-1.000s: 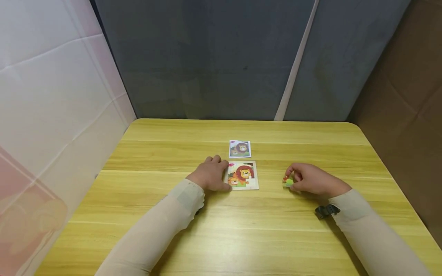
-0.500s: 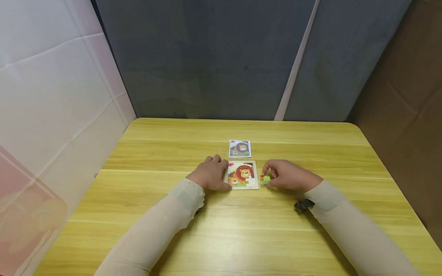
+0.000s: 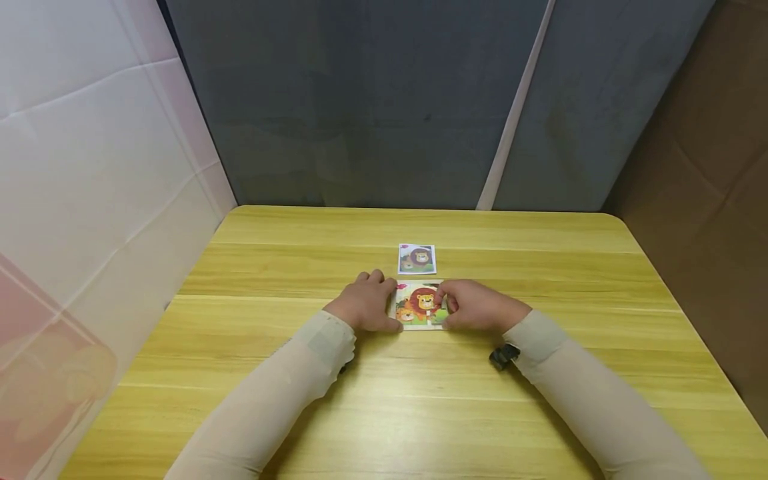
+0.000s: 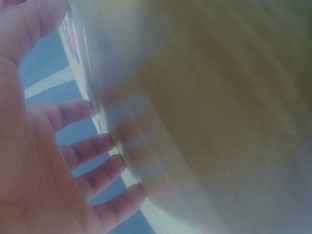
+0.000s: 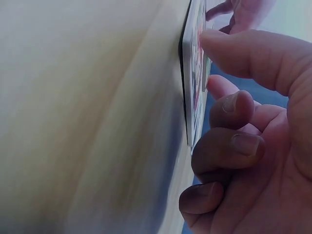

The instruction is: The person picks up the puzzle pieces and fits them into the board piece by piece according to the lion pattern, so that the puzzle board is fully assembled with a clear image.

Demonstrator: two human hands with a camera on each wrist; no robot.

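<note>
left hand [image 3: 367,303] rests relaxed against the lion puzzle [image 3: 420,305] on the worktop [image 3: 420,400]; right hand [image 3: 474,305] pinches a piece [image 3: 443,308] at its edge

Two hands at either side of a puzzle board on a table

The puzzle board [image 3: 420,305] lies flat on the table [image 3: 420,400], between the two hands. The left hand [image 3: 365,303] rests on the table at the board's left edge, its fingers [image 4: 78,111] touching that edge. The right hand [image 3: 474,305] sits at the board's right side, its fingertips [image 5: 217,41] over the board's right part. Just behind the board, farther from the person, lies a small picture card [image 3: 417,259], apart from both hands. Under the right wrist, nearer the person, a small wrist device [image 3: 504,356] sits above the table.
</note>
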